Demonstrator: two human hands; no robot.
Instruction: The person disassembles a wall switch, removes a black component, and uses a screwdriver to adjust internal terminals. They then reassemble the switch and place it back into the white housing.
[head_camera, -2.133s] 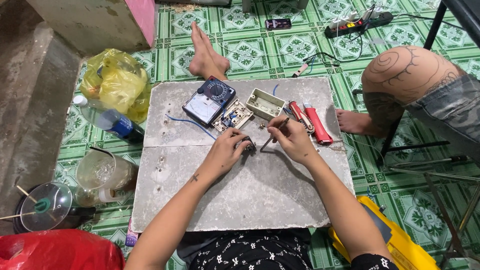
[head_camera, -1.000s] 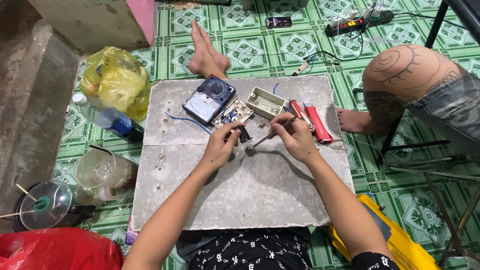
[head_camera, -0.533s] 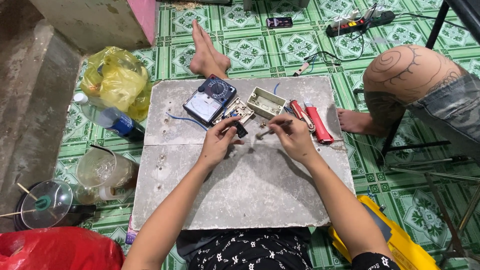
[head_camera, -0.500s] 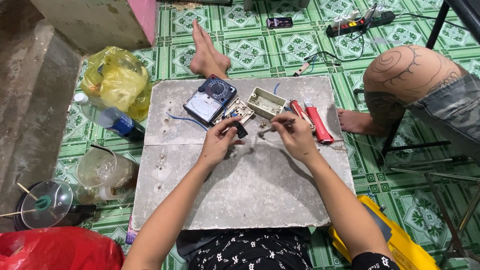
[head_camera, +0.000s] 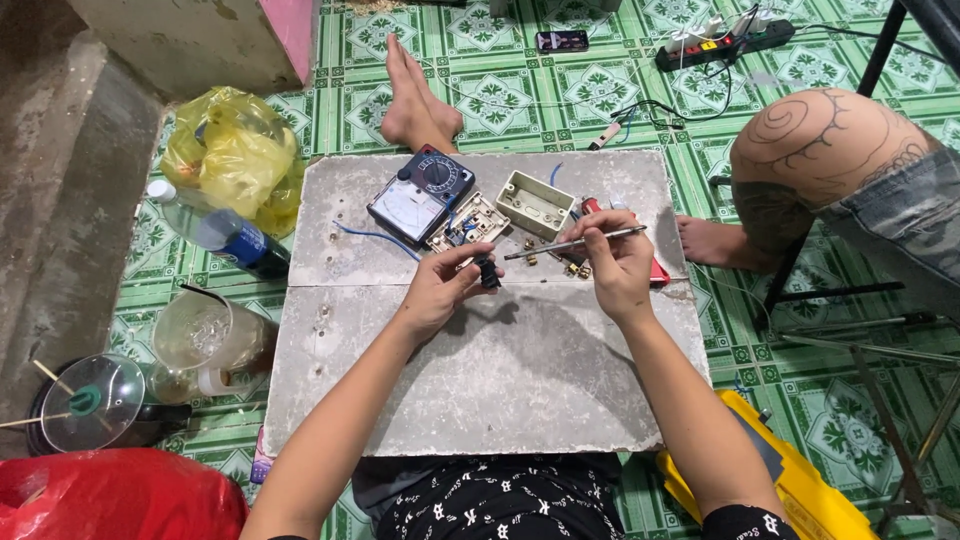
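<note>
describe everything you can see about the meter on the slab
The analog multimeter is a dark, flat rectangular box with a pale dial window over its lower part and a round black selector knob above. It lies face up, turned at an angle, at the far side of the grey slab, beside an open circuit board. Neither hand touches it.

So label and screen stuff: the analog meter (head_camera: 421, 196) sits on the slab around 11 o'clock from centre, a dark blue case with a pale rectangular dial window and a black round knob. Over at 9 o'clock there's a clear plastic bottle (head_camera: 222, 236) lying on the floor with a blue label wrapped around it. A small dark phone (head_camera: 560, 40) lies face up on the green tiles at 12 o'clock, its screen off. A yellow plastic bag (head_camera: 231, 158) is bunched up at about 10 o'clock, and a red one (head_camera: 115, 495) sits at 7 o'clock.
</note>
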